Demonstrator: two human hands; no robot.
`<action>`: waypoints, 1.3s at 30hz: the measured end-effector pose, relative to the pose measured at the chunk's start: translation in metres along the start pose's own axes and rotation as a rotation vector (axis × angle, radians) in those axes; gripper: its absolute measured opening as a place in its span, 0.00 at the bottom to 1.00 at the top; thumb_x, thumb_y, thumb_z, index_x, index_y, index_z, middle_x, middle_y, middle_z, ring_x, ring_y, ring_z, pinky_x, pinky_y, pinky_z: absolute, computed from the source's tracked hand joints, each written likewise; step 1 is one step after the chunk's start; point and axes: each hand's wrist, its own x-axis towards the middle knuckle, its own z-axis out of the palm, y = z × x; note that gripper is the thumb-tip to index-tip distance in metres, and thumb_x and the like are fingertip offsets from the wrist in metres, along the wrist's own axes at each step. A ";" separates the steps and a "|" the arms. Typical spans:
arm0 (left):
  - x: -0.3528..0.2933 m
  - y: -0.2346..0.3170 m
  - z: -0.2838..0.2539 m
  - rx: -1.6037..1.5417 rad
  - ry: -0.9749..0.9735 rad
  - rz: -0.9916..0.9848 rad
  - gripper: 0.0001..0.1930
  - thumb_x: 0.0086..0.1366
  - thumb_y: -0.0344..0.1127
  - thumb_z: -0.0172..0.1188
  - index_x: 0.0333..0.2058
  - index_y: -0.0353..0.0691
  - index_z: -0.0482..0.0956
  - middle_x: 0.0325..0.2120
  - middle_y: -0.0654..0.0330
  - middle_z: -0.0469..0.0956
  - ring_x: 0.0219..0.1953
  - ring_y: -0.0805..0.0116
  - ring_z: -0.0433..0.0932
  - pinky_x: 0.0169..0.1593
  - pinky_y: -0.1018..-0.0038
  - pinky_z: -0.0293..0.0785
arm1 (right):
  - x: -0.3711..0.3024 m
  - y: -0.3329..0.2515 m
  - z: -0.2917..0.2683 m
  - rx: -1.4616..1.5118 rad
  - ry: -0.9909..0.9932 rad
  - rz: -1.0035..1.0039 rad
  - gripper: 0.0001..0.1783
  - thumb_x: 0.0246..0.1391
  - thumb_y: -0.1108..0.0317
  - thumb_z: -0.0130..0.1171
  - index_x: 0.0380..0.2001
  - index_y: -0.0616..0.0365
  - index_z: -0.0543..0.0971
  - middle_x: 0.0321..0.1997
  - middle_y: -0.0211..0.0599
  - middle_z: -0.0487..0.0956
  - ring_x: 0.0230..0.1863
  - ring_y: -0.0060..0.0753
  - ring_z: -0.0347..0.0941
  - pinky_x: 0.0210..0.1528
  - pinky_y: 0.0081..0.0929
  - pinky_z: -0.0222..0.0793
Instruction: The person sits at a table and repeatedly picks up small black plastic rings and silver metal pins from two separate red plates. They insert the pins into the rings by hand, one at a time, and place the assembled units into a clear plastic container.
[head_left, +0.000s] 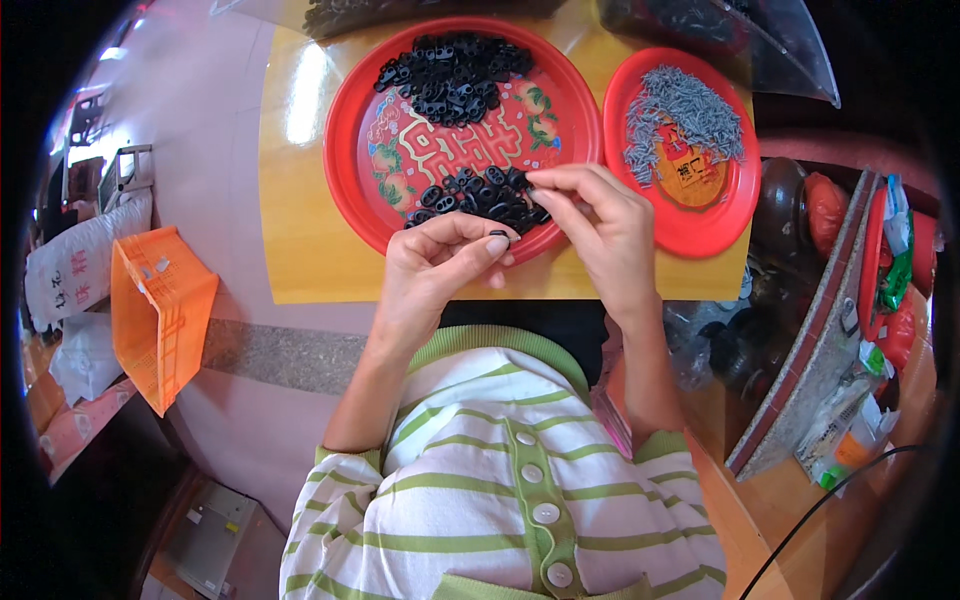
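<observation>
Left grip (440,262) pinches black piece (499,234), right grip (606,222) over larger tray (341,180)

Head fisheye, looking down, near (rim seemingly blurred)

On my left spreads a pale pinkish floor (222,130), crossed from side to side by a grey speckled strip (285,357). The glossy yellow surface (300,265) before me catches a white glare near its far left corner. Bright light shows at the far-left rim, beyond a plump white sack (85,260) and the orange plastic crate (190,300) just beside it. A speckled slab (805,378) with a reddish-brown edge slants across on my right.
</observation>
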 end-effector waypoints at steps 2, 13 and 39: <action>-0.002 0.001 0.000 0.022 0.012 -0.004 0.06 0.58 0.25 0.57 0.34 0.30 0.77 0.25 0.57 0.78 0.24 0.74 0.74 0.31 0.80 0.71 | 0.013 0.005 0.005 -0.263 -0.021 -0.201 0.11 0.44 0.73 0.60 0.35 0.61 0.77 0.31 0.41 0.75 0.36 0.45 0.71 0.39 0.34 0.67; -0.005 0.000 -0.011 -0.019 -0.025 0.033 0.06 0.60 0.27 0.58 0.35 0.31 0.78 0.26 0.61 0.78 0.25 0.78 0.75 0.32 0.82 0.73 | 0.026 0.005 0.023 -0.542 -0.095 -0.221 0.10 0.43 0.72 0.60 0.32 0.60 0.77 0.34 0.40 0.71 0.42 0.43 0.67 0.43 0.36 0.66; 0.005 0.017 0.004 -0.042 0.084 0.209 0.07 0.60 0.28 0.57 0.36 0.30 0.76 0.27 0.57 0.78 0.25 0.76 0.76 0.33 0.81 0.73 | 0.004 -0.018 0.004 0.664 -0.030 0.304 0.11 0.52 0.74 0.58 0.40 0.65 0.76 0.31 0.33 0.78 0.32 0.18 0.74 0.31 0.15 0.72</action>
